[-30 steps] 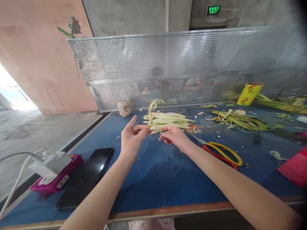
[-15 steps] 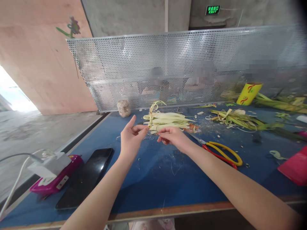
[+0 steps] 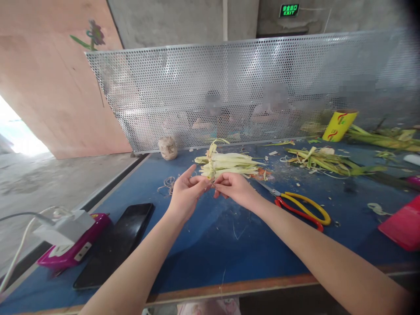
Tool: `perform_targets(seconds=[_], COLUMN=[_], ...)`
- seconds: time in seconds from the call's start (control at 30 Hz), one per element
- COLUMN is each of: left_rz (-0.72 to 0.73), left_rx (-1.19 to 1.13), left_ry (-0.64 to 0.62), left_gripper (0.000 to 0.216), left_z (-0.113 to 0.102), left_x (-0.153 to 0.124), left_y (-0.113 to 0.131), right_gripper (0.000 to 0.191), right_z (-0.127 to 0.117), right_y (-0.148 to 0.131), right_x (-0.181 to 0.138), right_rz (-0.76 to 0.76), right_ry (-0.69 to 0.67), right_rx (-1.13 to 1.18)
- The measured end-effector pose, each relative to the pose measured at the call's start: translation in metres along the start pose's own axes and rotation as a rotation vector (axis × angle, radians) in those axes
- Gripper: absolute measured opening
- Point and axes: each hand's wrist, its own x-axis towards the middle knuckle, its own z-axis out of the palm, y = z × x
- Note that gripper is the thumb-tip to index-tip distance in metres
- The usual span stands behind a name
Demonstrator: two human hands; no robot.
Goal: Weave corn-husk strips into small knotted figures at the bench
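Note:
My left hand [image 3: 187, 192] and my right hand [image 3: 234, 189] meet fingertip to fingertip above the blue table [image 3: 210, 245], each closed in a pinch. What they pinch between them is too thin to make out. Just beyond the fingertips lies a bundle of pale yellow-green leaf strips [image 3: 228, 162], tied near its left end. A small coil of thin fibre [image 3: 166, 186] lies on the table left of my left hand.
Red-and-yellow scissors [image 3: 302, 210] lie right of my right hand. A black phone [image 3: 116, 245] and a magenta device with a white charger [image 3: 70, 240] sit at the left. More leaves [image 3: 328, 162], a yellow cup [image 3: 339, 126], a red object [image 3: 402, 225] and a perforated metal screen [image 3: 229, 87] are beyond.
My hands have drawn together until the fingertips touch; the left forefinger, raised before, has come down. The view shifted slightly.

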Motion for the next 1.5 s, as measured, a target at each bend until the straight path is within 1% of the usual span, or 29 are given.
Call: perform_targets(seconds=[0.13,0.4,0.5,0.63,0.73,0.8,0.87,0.93,0.97,1.0,1.03,1.1,1.13,1.2,1.37,1.5], left_rz=[-0.023,-0.063,-0.026,0.005,0.007,0.009,0.016,0.021,0.02,0.017,0.015,0.02,0.025,0.035,0.029,0.026], left_rx=[-0.05,-0.034,-0.059,-0.074,-0.098,-0.107,-0.105,-0.096,-0.092,-0.088,-0.089,-0.098,-0.103,-0.101,-0.082,-0.086], left_ry=[-0.019,-0.05,-0.036,0.013,0.015,0.003,-0.007,-0.008,-0.007,-0.004,-0.001,0.005,0.006,0.007,0.008,-0.003], left_gripper=[0.083,0.085,0.084,0.085,0.086,0.087,0.087,0.087,0.087,0.087,0.087,0.088,0.088,0.087,0.087,0.086], left_z=[0.0,-0.001,0.0,0.0,0.0,-0.001,-0.002,-0.003,-0.003,-0.004,-0.004,-0.003,-0.002,-0.001,0.001,0.001], left_x=[0.0,0.0,0.001,0.001,0.002,0.002,0.003,0.003,0.003,0.003,0.003,0.003,0.003,0.003,0.002,0.001], left_y=[-0.001,-0.004,-0.001,0.005,0.005,0.003,0.002,0.001,0.001,0.001,0.001,0.001,0.001,0.001,0.0,0.001], right_gripper=[0.001,0.007,0.005,0.007,0.01,0.009,0.006,0.005,0.006,0.008,0.011,0.017,0.018,0.02,0.02,0.02], right_z=[-0.003,0.002,-0.002,-0.023,-0.038,-0.041,-0.036,-0.026,-0.02,-0.014,-0.008,0.0,0.003,0.006,0.005,0.002], right_y=[-0.004,-0.007,-0.005,-0.001,0.0,-0.003,-0.007,-0.011,-0.012,-0.012,-0.011,-0.007,-0.005,-0.002,-0.004,-0.006], right_x=[-0.001,-0.003,-0.001,0.007,0.012,0.013,0.011,0.006,0.003,0.0,-0.002,-0.005,-0.006,-0.006,-0.005,-0.004], right_rz=[-0.08,-0.068,-0.01,0.062,0.099,0.117,0.129,0.137,0.144,0.163,0.18,0.213,0.225,0.243,0.283,0.284], right_ry=[0.013,-0.023,0.034,0.159,0.246,0.253,0.203,0.106,0.04,-0.069,-0.146,-0.254,-0.288,-0.314,-0.267,-0.248], right_rx=[-0.146,-0.188,-0.221,-0.24,-0.193,-0.117,-0.026,0.069,0.124,0.239,0.324,0.403,0.415,0.412,0.385,0.352])
